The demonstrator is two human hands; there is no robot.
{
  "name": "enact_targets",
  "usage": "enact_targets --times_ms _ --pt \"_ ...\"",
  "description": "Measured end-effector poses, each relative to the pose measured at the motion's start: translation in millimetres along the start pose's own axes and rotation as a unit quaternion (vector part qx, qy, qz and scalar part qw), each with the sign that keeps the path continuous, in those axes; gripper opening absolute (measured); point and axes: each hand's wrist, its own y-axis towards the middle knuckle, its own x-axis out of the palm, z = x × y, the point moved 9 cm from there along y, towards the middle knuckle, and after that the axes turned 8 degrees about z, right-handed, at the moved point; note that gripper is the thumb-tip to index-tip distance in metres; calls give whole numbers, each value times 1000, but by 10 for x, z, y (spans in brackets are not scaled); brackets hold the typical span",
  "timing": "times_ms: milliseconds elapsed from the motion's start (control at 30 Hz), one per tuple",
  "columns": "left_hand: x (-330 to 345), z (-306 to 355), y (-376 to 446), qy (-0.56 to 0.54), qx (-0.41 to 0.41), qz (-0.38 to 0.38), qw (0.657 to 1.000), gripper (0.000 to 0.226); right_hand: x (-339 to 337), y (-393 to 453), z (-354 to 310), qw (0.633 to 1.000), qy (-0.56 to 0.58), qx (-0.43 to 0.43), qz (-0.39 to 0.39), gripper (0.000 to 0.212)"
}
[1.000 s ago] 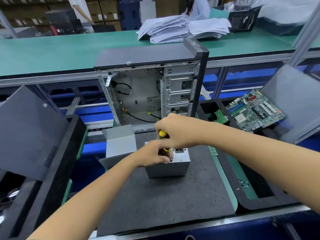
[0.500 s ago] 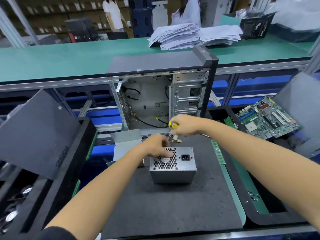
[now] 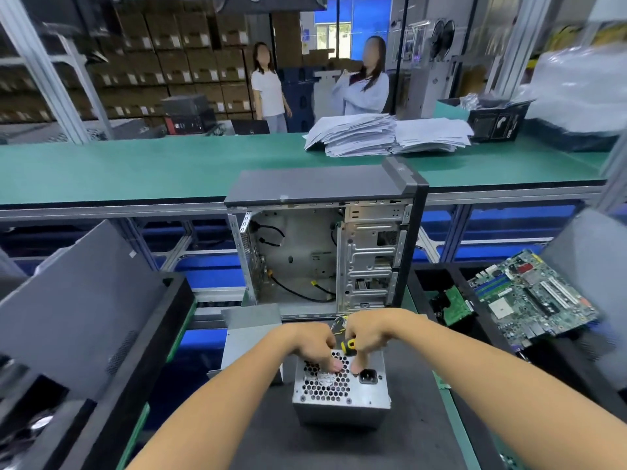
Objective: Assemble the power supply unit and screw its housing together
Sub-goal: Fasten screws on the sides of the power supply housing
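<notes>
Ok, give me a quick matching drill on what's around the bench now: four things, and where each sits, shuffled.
Things:
1. power supply
2. motherboard
3. paper stack
4. screwdriver

Places:
A. on the green belt, far side
B. in the right hand
C. on the dark mat, under both hands
D. tilted in the tray at right

Pairs: 1-C, 2-D, 3-A, 4-B
</notes>
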Motion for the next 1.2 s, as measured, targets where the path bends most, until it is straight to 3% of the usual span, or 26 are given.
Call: enact_targets --times_ms 167,367,600,800,900,1000,1100,1200 --pt "-12 59 -37 -40 6 1 999 46 19 -70 -136 999 -25 -21 -18 39" --pt "36 142 -56 -39 25 22 999 46 100 -126 -211 998 -39 -36 -21 47" --pt "475 324 -172 8 100 10 995 46 637 -182 -183 989 -50 -24 -140 37" --pt "860 315 -165 71 68 -53 994 53 789 -271 -23 979 -62 2 -194 27" --pt "940 301 -170 78 56 -88 991 52 662 -260 101 983 -98 13 -156 22" --pt "865 343 -171 49 66 -92 992 43 399 -214 206 997 -28 24 -62 25" --pt "387 362 -94 -47 80 23 995 32 36 -171 335 994 79 28 70 20" --pt "-68 228 19 -35 63 176 982 27 -138 -108 581 973 134 74 171 7"
